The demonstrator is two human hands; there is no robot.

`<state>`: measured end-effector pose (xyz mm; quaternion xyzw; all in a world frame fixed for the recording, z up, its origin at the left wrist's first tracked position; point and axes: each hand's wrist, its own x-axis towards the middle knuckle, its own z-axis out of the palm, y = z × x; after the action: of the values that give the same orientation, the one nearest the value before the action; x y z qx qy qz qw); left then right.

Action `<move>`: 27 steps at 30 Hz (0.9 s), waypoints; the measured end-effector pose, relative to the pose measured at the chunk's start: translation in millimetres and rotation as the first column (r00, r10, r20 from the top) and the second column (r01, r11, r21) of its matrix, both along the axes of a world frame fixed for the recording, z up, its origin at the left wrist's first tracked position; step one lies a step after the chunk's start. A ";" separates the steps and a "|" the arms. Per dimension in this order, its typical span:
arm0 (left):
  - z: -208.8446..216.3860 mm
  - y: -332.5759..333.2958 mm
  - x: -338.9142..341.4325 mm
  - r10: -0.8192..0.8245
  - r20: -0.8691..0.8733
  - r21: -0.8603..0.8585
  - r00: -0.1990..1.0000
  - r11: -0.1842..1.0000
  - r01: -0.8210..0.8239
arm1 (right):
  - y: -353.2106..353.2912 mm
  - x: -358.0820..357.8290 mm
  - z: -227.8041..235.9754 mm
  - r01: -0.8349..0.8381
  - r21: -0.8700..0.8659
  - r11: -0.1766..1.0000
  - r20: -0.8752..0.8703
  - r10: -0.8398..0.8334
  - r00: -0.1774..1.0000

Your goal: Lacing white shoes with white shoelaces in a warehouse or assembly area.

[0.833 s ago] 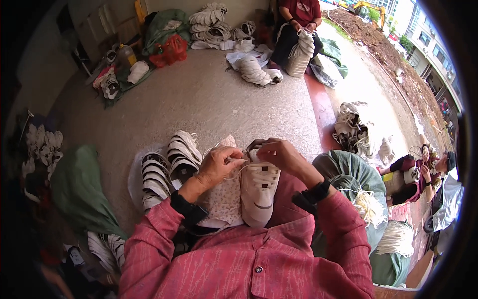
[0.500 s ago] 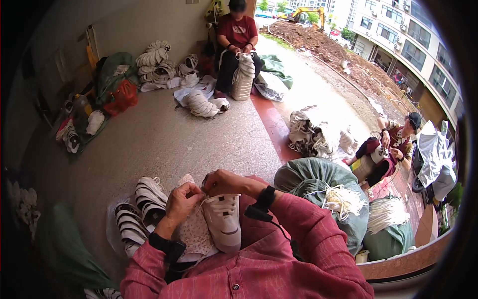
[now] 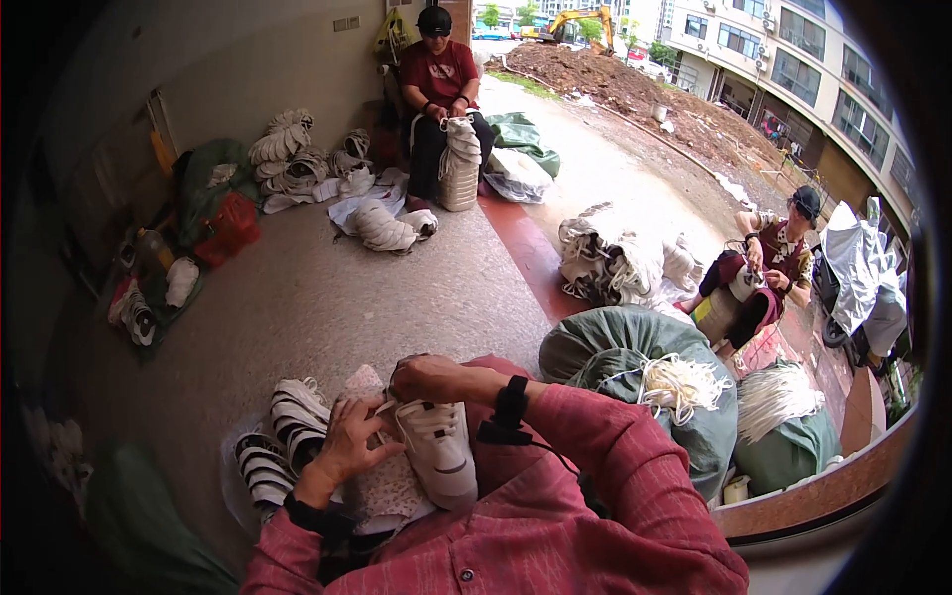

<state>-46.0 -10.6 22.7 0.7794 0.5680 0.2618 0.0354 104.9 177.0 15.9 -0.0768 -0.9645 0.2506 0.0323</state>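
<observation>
A white shoe upper with laces across its front lies on my lap, its toe toward me. My right hand is closed over the ankle end of the shoe, fingers curled down; what they pinch is hidden. Just left of it, my left hand is open, thumb and fingers apart, close to the shoe's edge. A short white end, perhaps of a lace, shows between the hands. Under my left hand is a pale floral cloth. Stacked white shoe uppers sit beside it on the left.
Green sacks stand at my right, with bundles of white laces on top. A pile of shoe uppers lies beyond. One person sits ahead with a tall shoe stack; another person works at the right.
My left hand has opened from a pinch and dropped slightly toward me. My right hand has shifted slightly left and down, still closed at the shoe. The view has tilted slightly.
</observation>
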 end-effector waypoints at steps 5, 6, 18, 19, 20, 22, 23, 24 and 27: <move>-8.4 1.6 -24.1 -0.050 0.164 -0.121 0.985 0.990 0.070 | 3.4 9.7 5.1 -0.073 0.168 0.983 0.022 0.071 0.997; -7.4 3.5 -27.8 -0.072 0.237 -0.170 0.969 0.979 0.114 | 4.9 14.1 4.5 -0.049 0.131 0.990 -0.074 0.060 0.995; 1.2 0.2 -10.0 0.006 0.054 -0.116 0.999 0.993 0.000 | 1.9 38.7 6.0 0.045 0.014 0.999 -0.206 -0.041 0.978; 1.5 2.0 -8.3 0.017 0.053 -0.127 0.998 0.992 -0.010 | 5.0 38.7 3.4 0.040 0.029 0.999 -0.216 -0.033 0.976; 0.9 5.9 -7.1 0.001 0.020 -0.145 1.000 0.989 0.002 | 10.8 40.0 0.2 0.066 0.035 0.997 -0.137 -0.061 0.989; -4.0 4.9 -12.4 -0.013 0.008 -0.170 1.000 0.985 0.014 | 13.6 43.1 1.7 0.062 0.003 0.998 -0.150 -0.061 0.987; -6.6 4.0 -16.7 -0.018 0.032 -0.174 0.999 0.984 0.023 | 11.0 46.7 11.4 0.035 -0.047 0.998 -0.162 -0.042 0.986; 0.0 5.2 -16.3 -0.063 0.041 -0.165 0.997 0.984 0.069 | 10.6 50.4 16.2 0.051 -0.049 0.997 -0.142 -0.058 0.988; 9.9 8.3 -21.2 -0.106 0.063 -0.216 0.992 0.969 0.117 | 12.6 51.2 17.3 0.076 -0.019 0.997 -0.114 -0.077 0.990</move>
<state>-67.2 -2.4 32.5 0.7946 0.5477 0.2150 0.1501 156.1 189.6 33.1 -0.0994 -0.9555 0.2603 0.0967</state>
